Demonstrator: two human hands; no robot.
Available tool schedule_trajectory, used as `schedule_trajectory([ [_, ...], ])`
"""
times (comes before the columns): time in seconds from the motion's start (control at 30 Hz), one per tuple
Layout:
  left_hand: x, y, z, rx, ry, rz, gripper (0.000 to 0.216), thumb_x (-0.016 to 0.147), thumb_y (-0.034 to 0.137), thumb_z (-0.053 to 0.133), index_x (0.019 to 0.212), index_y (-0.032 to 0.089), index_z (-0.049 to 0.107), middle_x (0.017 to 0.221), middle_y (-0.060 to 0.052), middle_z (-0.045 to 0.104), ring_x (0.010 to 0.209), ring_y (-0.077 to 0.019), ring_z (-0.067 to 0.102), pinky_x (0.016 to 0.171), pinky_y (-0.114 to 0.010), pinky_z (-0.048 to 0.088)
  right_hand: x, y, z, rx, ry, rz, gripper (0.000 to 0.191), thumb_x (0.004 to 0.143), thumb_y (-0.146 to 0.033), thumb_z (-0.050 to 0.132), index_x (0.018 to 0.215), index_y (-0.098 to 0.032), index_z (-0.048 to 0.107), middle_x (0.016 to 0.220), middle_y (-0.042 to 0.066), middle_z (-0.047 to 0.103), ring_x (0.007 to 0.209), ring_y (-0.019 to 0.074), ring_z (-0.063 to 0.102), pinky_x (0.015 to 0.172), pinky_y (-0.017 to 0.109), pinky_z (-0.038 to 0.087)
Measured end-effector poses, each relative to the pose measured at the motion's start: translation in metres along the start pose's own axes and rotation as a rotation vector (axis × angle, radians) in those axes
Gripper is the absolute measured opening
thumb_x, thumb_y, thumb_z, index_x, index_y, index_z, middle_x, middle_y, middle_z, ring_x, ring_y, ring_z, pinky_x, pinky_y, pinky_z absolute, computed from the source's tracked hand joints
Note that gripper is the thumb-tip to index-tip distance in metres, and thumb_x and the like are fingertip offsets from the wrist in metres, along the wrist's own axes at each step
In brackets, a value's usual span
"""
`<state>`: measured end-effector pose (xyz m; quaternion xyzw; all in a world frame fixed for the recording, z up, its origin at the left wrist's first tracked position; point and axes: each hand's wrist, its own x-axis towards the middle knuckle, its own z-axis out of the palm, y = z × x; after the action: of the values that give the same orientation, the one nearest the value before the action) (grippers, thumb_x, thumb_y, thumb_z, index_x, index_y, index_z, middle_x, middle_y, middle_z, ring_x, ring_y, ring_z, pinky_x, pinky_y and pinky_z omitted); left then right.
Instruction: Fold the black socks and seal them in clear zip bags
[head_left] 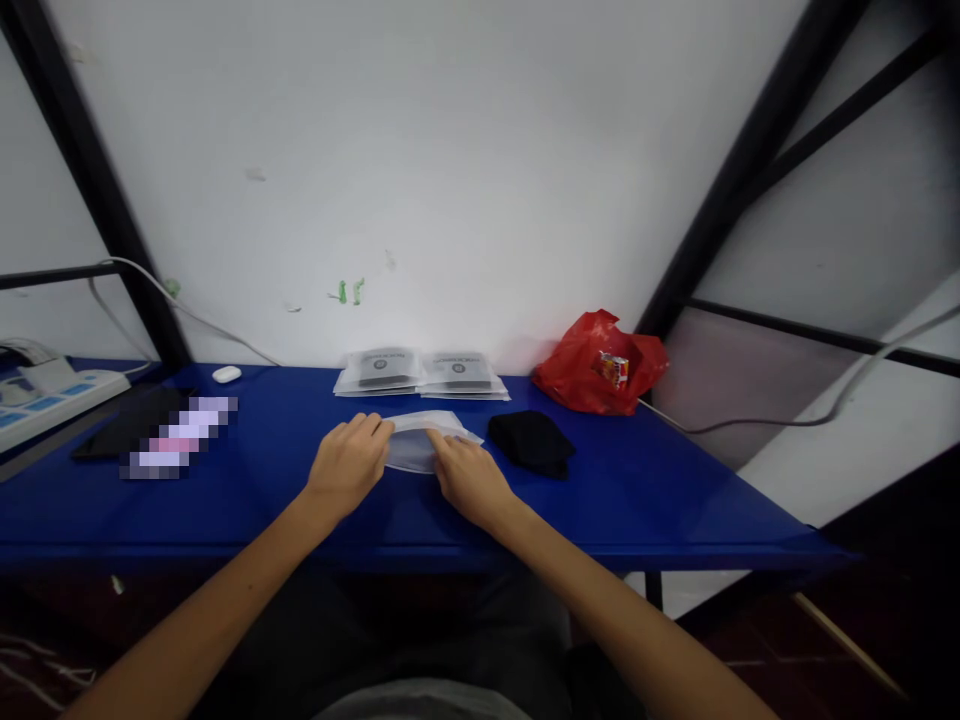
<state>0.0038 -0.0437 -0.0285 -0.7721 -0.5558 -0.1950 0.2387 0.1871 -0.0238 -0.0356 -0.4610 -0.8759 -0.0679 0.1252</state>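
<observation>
A clear plastic pouch [420, 440] lies on the blue table [637, 490] in front of me. My left hand [351, 462] grips its left edge with curled fingers. My right hand [469, 478] rests on the pouch's right part, fingers pressed down on it. A black folded cloth item [531, 442] lies just right of my right hand. Two stacks of clear packets with dark labels [420, 374] sit behind the pouch, against the wall.
A red plastic bag [596, 362] sits at the back right. At the left are a dark flat device [124, 425], a blurred patch, a small white earbud case [226, 374] and a power strip [52, 395]. Black frame bars rise on both sides.
</observation>
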Motion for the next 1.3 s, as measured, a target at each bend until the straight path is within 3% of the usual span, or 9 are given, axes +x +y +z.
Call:
schedule_trajectory([
  [0.3, -0.004, 0.005, 0.0, -0.048, -0.115, -0.018, 0.023, 0.092, 0.02, 0.038, 0.089, 0.02, 0.06, 0.078, -0.003, 0.06, 0.078, -0.016, 0.057, 0.062, -0.025, 0.04, 0.014, -0.009, 0.013, -0.004, 0.034, -0.028, 0.031, 0.087, -0.023, 0.046, 0.116, -0.017, 0.053, 0.105, 0.011, 0.065, 0.097, 0.0245, 0.061, 0.082, 0.034, 0.046],
  [0.43, -0.008, 0.0, 0.005, -0.064, -0.127, -0.053, 0.023, 0.091, 0.02, 0.038, 0.093, 0.021, 0.06, 0.078, -0.004, 0.06, 0.077, -0.0163, 0.058, 0.059, -0.025, 0.04, 0.018, -0.004, 0.015, 0.046, 0.05, 0.039, 0.044, 0.085, -0.038, 0.053, 0.118, -0.01, 0.053, 0.113, 0.018, 0.062, 0.108, 0.0286, 0.056, 0.09, 0.038, 0.043],
  [0.57, -0.01, -0.006, 0.006, -0.028, -0.148, -0.111, 0.024, 0.091, 0.02, 0.037, 0.095, 0.022, 0.061, 0.08, -0.004, 0.062, 0.078, -0.0184, 0.059, 0.055, -0.026, 0.038, 0.007, -0.001, 0.006, 0.221, 0.005, -0.138, 0.037, 0.088, -0.031, 0.048, 0.121, -0.015, 0.052, 0.117, 0.013, 0.062, 0.11, 0.0229, 0.056, 0.091, 0.035, 0.044],
  [0.67, -0.009, -0.009, 0.003, 0.024, -0.162, -0.148, 0.024, 0.09, 0.02, 0.038, 0.096, 0.022, 0.062, 0.083, -0.004, 0.064, 0.08, -0.0193, 0.061, 0.054, -0.026, 0.037, -0.005, 0.009, -0.006, 0.351, 0.137, -0.243, 0.029, 0.089, -0.027, 0.044, 0.114, -0.019, 0.057, 0.119, 0.007, 0.061, 0.112, 0.0175, 0.055, 0.095, 0.031, 0.042],
  [0.8, -0.01, -0.016, 0.005, 0.033, -0.153, -0.192, 0.026, 0.09, 0.02, 0.037, 0.099, 0.022, 0.062, 0.085, -0.005, 0.065, 0.078, -0.0202, 0.061, 0.053, -0.026, 0.037, -0.015, 0.051, -0.023, 0.251, 0.281, -0.041, 0.019, 0.088, -0.03, 0.045, 0.089, -0.019, 0.061, 0.114, 0.009, 0.063, 0.108, 0.019, 0.056, 0.094, 0.033, 0.041],
  [0.9, -0.012, -0.02, 0.01, 0.026, -0.144, -0.195, 0.027, 0.09, 0.02, 0.036, 0.098, 0.022, 0.062, 0.085, -0.006, 0.065, 0.077, -0.0204, 0.062, 0.053, -0.026, 0.037, -0.022, 0.091, -0.028, 0.053, 0.167, 0.147, 0.022, 0.08, -0.036, 0.057, 0.091, -0.017, 0.06, 0.122, 0.012, 0.057, 0.109, 0.0267, 0.054, 0.099, 0.043, 0.035],
  [1.03, -0.011, -0.018, 0.015, 0.028, -0.169, -0.199, 0.028, 0.09, 0.021, 0.036, 0.099, 0.022, 0.063, 0.086, -0.005, 0.066, 0.077, -0.0203, 0.063, 0.054, -0.026, 0.038, -0.033, 0.121, -0.023, 0.095, -0.121, 0.231, 0.05, 0.072, -0.047, 0.064, 0.111, -0.015, 0.056, 0.12, 0.014, 0.058, 0.106, 0.0276, 0.057, 0.09, 0.037, 0.043],
  [1.13, -0.011, -0.016, 0.014, 0.011, -0.186, -0.205, 0.027, 0.09, 0.021, 0.038, 0.101, 0.022, 0.062, 0.089, -0.005, 0.067, 0.08, -0.0205, 0.063, 0.055, -0.026, 0.039, -0.036, 0.125, -0.016, 0.096, -0.156, 0.215, 0.064, 0.07, -0.046, 0.065, 0.123, -0.014, 0.05, 0.131, 0.015, 0.051, 0.117, 0.0282, 0.05, 0.095, 0.037, 0.041],
  [1.3, -0.011, -0.015, 0.013, 0.016, -0.209, -0.214, 0.027, 0.09, 0.022, 0.038, 0.101, 0.023, 0.062, 0.092, -0.004, 0.067, 0.081, -0.0202, 0.063, 0.055, -0.026, 0.039, -0.033, 0.124, -0.014, 0.05, -0.174, 0.174, 0.058, 0.076, -0.031, 0.059, 0.129, -0.011, 0.046, 0.133, 0.016, 0.048, 0.122, 0.0284, 0.045, 0.099, 0.039, 0.038],
])
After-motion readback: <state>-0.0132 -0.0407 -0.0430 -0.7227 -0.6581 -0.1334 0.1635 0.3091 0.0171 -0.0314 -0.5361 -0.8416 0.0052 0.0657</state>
